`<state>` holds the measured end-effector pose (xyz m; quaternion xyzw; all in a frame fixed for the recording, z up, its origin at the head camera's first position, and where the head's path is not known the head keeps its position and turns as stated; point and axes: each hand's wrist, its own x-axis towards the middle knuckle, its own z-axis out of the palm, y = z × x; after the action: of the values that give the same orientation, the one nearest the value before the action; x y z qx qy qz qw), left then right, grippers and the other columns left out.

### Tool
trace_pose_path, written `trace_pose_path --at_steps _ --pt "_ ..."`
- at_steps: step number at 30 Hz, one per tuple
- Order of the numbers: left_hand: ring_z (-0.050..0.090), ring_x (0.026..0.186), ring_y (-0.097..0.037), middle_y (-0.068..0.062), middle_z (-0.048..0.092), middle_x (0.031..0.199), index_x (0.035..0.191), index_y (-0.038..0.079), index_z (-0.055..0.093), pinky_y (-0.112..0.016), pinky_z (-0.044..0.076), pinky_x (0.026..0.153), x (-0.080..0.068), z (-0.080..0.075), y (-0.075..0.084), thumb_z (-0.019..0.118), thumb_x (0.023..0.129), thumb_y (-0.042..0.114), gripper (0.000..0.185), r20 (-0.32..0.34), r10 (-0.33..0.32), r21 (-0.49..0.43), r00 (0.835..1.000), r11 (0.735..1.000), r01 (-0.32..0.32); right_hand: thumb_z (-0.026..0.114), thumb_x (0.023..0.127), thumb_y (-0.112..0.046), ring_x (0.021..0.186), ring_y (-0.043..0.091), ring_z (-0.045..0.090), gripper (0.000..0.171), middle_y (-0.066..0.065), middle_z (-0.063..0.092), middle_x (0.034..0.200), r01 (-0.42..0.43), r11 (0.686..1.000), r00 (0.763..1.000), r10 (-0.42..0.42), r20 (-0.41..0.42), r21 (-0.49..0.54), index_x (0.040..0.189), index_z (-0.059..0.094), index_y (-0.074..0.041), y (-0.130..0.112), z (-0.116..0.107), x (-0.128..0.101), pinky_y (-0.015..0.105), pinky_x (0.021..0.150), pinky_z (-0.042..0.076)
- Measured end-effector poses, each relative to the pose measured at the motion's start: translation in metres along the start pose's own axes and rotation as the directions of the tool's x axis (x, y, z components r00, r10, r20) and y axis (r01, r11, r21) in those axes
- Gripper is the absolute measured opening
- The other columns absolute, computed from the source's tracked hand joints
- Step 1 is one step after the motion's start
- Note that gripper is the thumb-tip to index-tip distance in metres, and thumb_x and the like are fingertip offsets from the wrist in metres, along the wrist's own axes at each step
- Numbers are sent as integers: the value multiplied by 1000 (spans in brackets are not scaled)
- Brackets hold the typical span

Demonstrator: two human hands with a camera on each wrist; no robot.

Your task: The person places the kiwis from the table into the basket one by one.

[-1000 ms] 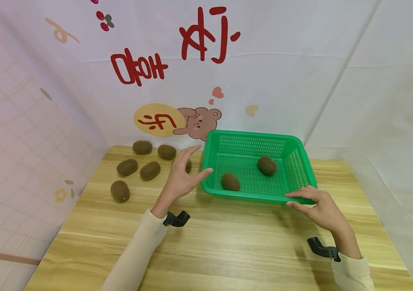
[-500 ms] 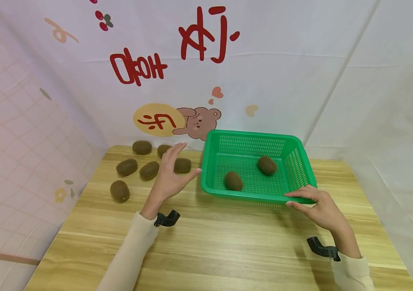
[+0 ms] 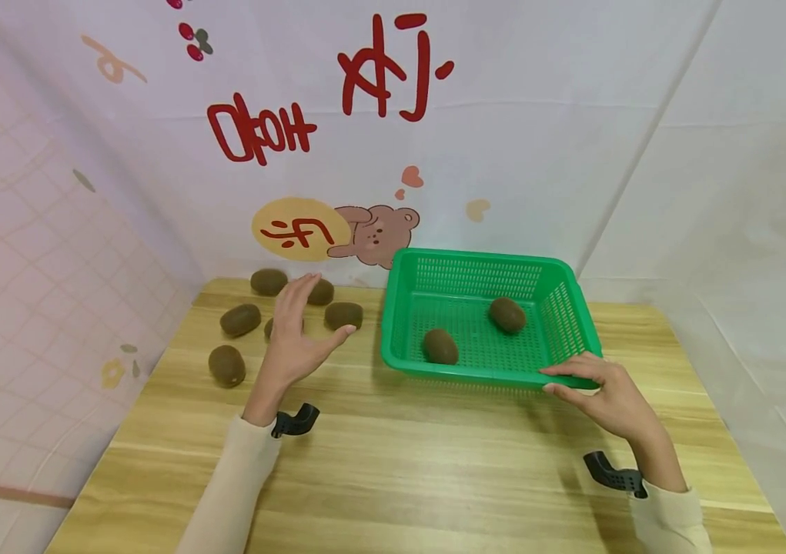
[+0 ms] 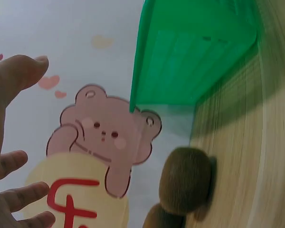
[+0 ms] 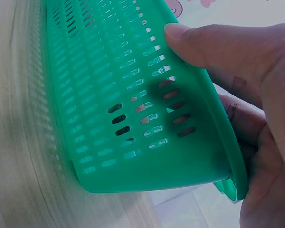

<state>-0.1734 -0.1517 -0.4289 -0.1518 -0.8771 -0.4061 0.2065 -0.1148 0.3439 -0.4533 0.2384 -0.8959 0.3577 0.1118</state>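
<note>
My left hand (image 3: 290, 342) is over the group of kiwis at the table's left, fingers spread and nothing in them. It partly hides one kiwi (image 3: 271, 329) behind it; another kiwi (image 3: 343, 316) lies just right of its thumb. The left wrist view has a brown kiwi (image 4: 186, 180) beside the basket's end wall. With thumb and fingers on either side, my right hand (image 3: 610, 396) pinches the near right rim of the green plastic basket (image 3: 469, 372), also seen in the right wrist view. Inside it lie two kiwis, one near the front wall (image 3: 440, 347), one farther right (image 3: 507, 315).
Other kiwis lie farther left, including one nearest the front (image 3: 227, 365) and one by the back edge (image 3: 269, 282). A printed white cloth (image 3: 538, 138) hangs behind the wooden table (image 3: 420, 469) and along both sides.
My left hand has moved left, from beside the basket's left rim to over the kiwis. The front kiwi in the basket has rocked slightly. My right hand has stayed on the rim.
</note>
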Motion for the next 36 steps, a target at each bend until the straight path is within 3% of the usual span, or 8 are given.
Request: trace_pose_path --at_steps 10,22,36 --pt "14 157 -39 -13 35 164 160 17 36 -70 14 121 -13 -17 -19 89 78 32 99 -34 -62 17 997 998 63 88 77 -3 92 8 60 34 -4 73 94 9 1000 1000 -9 -14 1 106 82 -19 1 2 -1 19 78 46" --pt "22 152 -41 -16 32 164 161 18 33 -71 25 115 -26 -35 -42 91 76 31 104 -97 -150 48 984 987 155 88 76 -2 91 8 60 33 -7 72 94 15 1000 1000 -15 -15 0 105 82 -18 -1 1 0 20 78 46" --pt "27 150 -42 -15 33 163 163 24 27 -70 27 115 -40 -59 -69 84 84 40 98 -58 -310 29 949 950 312 87 77 -2 91 9 59 33 -2 73 94 2 1000 1000 -2 -5 3 106 81 -18 0 1 -1 20 79 46"
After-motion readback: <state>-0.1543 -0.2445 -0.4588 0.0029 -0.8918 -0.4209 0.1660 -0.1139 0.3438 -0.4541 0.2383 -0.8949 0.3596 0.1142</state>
